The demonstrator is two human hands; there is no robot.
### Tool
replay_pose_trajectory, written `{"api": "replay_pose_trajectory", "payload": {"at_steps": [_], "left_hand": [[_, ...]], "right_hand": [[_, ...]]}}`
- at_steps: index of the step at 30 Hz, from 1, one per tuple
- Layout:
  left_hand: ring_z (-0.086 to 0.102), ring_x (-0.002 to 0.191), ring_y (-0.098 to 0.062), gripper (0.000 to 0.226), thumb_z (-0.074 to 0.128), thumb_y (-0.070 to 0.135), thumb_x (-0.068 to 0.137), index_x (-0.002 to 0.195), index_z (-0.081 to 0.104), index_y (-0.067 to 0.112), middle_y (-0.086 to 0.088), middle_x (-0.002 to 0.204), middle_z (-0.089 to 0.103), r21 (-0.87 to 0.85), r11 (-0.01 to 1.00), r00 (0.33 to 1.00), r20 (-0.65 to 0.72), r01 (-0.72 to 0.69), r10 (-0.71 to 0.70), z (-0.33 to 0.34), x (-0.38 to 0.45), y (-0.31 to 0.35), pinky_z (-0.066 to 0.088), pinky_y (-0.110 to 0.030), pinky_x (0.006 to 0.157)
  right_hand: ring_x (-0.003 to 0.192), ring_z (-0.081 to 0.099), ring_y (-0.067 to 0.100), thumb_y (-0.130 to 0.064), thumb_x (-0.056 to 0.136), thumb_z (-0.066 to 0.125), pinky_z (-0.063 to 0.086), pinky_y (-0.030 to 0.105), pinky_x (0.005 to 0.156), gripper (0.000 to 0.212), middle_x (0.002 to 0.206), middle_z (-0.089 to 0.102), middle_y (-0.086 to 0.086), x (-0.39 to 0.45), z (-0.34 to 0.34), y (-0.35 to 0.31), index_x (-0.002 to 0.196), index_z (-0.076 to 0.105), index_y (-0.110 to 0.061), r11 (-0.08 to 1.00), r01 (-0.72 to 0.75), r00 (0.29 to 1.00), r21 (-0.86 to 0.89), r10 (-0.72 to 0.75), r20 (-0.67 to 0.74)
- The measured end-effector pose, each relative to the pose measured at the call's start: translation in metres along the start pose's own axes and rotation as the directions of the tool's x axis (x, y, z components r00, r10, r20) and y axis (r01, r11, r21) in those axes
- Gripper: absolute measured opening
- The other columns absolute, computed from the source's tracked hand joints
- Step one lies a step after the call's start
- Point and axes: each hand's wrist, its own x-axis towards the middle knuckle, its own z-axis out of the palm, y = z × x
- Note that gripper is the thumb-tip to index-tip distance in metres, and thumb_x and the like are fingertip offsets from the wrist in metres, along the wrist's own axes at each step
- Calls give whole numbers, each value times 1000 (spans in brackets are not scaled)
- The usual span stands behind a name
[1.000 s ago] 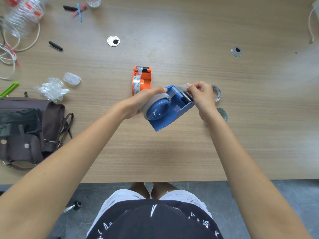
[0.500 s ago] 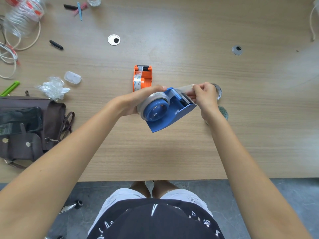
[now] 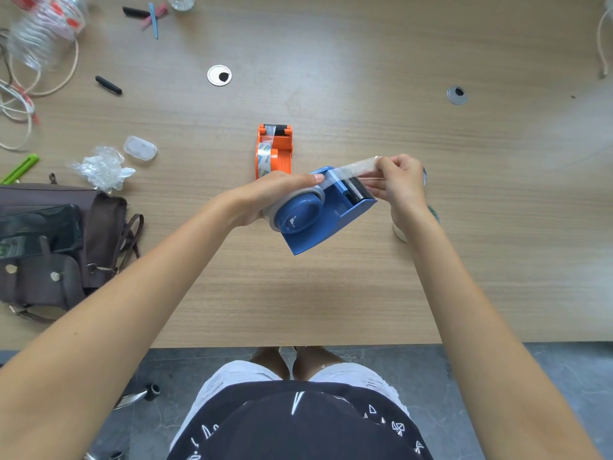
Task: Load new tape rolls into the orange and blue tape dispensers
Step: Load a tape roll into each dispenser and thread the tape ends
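Blue dispenser [image 3: 326, 212] tilted above bench [image 3: 365, 293], long axis toward far right: left hand [image 3: 275, 197] clasping roll end, right hand [image 3: 399, 180] nearer cutter, pinching tape strip [image 3: 351, 169] over it.

Wood-grain table [image 3: 331, 293]; grey stone floor [image 3: 464, 376].

The near end of the orange dispenser [image 3: 275, 151] was covered by the left hand [image 3: 275, 197], and the print on its roll label was too small to be read. Much of the tape roll [image 3: 292, 202] in the blue dispenser [image 3: 326, 217] was concealed beneath the same hand. Two further rolls [image 3: 433, 214] were largely hidden behind the right hand [image 3: 399, 182] and wrist. The plastic bottle [image 3: 43, 31] was blurred and cut off by the top edge. The brown bag [image 3: 49, 247] was cut off at the left edge.
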Motion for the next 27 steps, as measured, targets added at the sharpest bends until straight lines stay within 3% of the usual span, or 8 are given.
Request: {"api": "replay_pose_trajectory", "payload": {"at_steps": [3, 5, 7, 11, 15, 20, 24, 27], "left_hand": [[63, 71, -20, 27, 60, 44, 85, 88, 67, 18, -3, 79, 70, -42, 999, 1000, 3, -17, 18, 5, 2, -6, 45, -32, 64], [62, 69, -19, 24, 61, 41, 85, 89, 66, 18, -2, 79, 69, -59, 998, 999, 27, -15, 17, 6, 1, -9, 44, -31, 63], [63, 67, -17, 21, 62, 40, 83, 87, 67, 20, 0, 77, 70, -78, 997, 999, 41, -11, 15, 8, 1, -10, 44, -31, 62], [63, 65, -15, 15, 63, 36, 78, 82, 67, 21, 3, 73, 70, -128, 991, 998, 62, -25, 33, 13, -2, -7, 43, -29, 62], [61, 68, -16, 22, 62, 38, 72, 85, 65, 20, 2, 76, 68, -141, 989, 997, 64, -35, 45, 10, -2, -4, 44, -29, 61], [61, 71, -16, 24, 63, 39, 72, 86, 65, 20, 2, 76, 68, -185, 982, 998, 53, -35, 45, 7, 0, -5, 45, -30, 67], [60, 87, -23, 23, 64, 37, 74, 90, 67, 21, -3, 91, 67, -230, 972, 997, 59, -40, 55, 4, -1, -7, 43, -36, 78], [60, 94, -25, 32, 66, 37, 73, 100, 66, 20, -6, 100, 66, -275, 961, 995, 73, -40, 62, 2, -2, -9, 45, -37, 81]], "right_hand": [[73, 72, 19, -8, 89, 45, 59, 30, 65, 14, 79, 63, 7, -3, -1, -7, 76, 45, -12, 998, 44, 999, -33, -45, -28], [83, 71, 21, -13, 87, 47, 59, 39, 76, 16, 83, 63, 6, -5, 0, -10, 72, 44, -17, 977, 129, 987, -168, -144, -78], [75, 69, 20, -15, 86, 48, 56, 43, 79, 15, 77, 65, 5, -10, 1, -13, 72, 45, -19, 942, 207, 963, -265, -243, -112], [48, 54, 13, -4, 91, 42, 50, 27, 55, 12, 61, 61, 4, -20, -3, -21, 95, 46, -14, 961, 256, 966, -106, -259, -16], [43, 50, 9, -1, 96, 31, 42, 19, 44, 23, 64, 56, 6, -22, -9, -23, 92, 51, -13, 958, 265, 964, -112, -259, 64], [49, 59, 3, 3, 91, 37, 45, 15, 49, 28, 71, 60, 0, -23, -9, -22, 85, 60, -12, 952, 265, 964, -153, -260, 53], [50, 63, 5, -10, 83, 63, 47, 18, 51, 6, 65, 65, 1, -32, -7, -25, 77, 63, -13, 937, 292, 955, -192, -295, 14], [49, 62, 9, -15, 76, 71, 45, 20, 52, 11, 61, 65, 0, -39, -5, -23, 71, 62, -16, 904, 327, 939, -274, -344, -16]]}}
